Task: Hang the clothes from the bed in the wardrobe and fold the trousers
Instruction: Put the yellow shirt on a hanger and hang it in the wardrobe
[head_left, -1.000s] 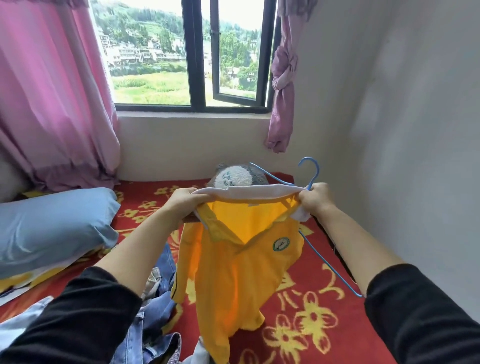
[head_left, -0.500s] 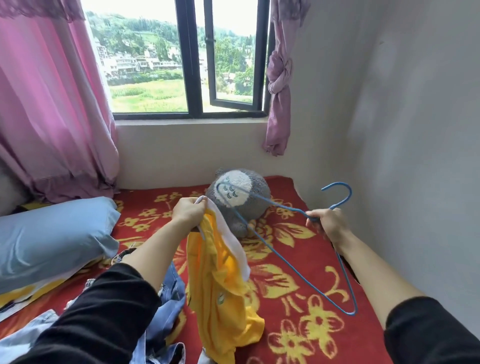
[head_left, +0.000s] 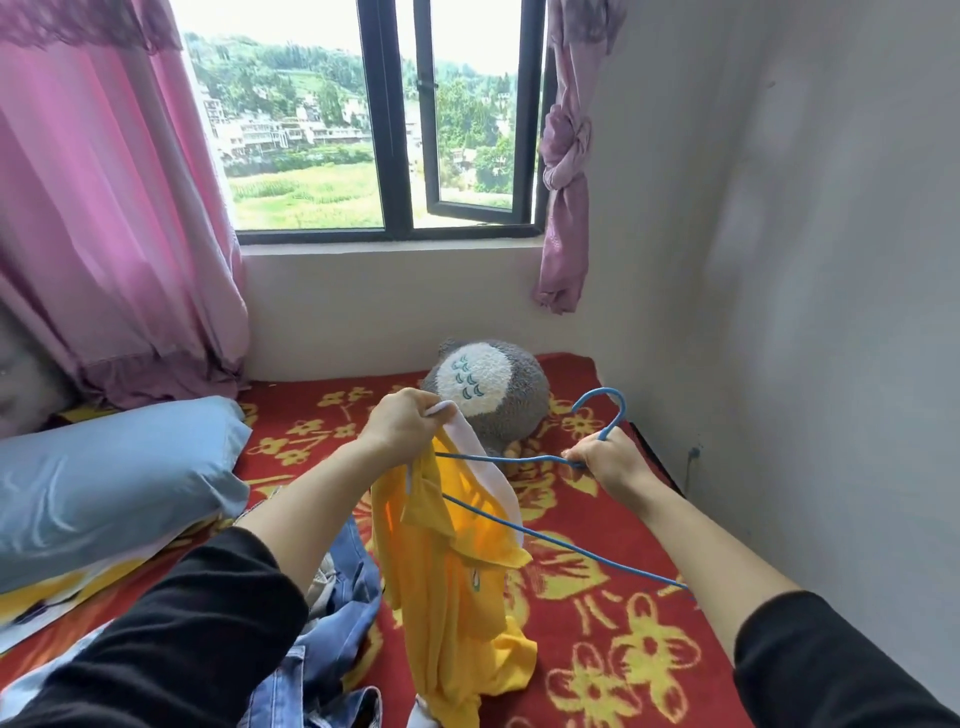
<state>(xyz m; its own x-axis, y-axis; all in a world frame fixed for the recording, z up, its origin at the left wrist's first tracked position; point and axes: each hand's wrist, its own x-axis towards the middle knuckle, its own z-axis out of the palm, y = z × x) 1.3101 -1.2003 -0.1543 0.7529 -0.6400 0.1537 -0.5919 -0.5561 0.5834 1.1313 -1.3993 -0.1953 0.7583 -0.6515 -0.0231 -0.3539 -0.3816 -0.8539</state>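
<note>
A yellow shirt with a white collar hangs over the bed, its hem bunched on the red flowered blanket. My left hand grips the collar at the top. My right hand holds a blue wire hanger by its neck, hook pointing up. One arm of the hanger reaches into the shirt's neck opening. Blue denim trousers lie crumpled on the bed below my left arm.
A grey and white plush toy sits behind my hands near the wall. A blue pillow lies at the left. Pink curtains flank the window, and a white wall runs close on the right.
My right hand let go of the collar and pulled the hanger out to the right. The shirt now hangs from my left hand alone, and the hanger's arm has moved into the neck opening.
</note>
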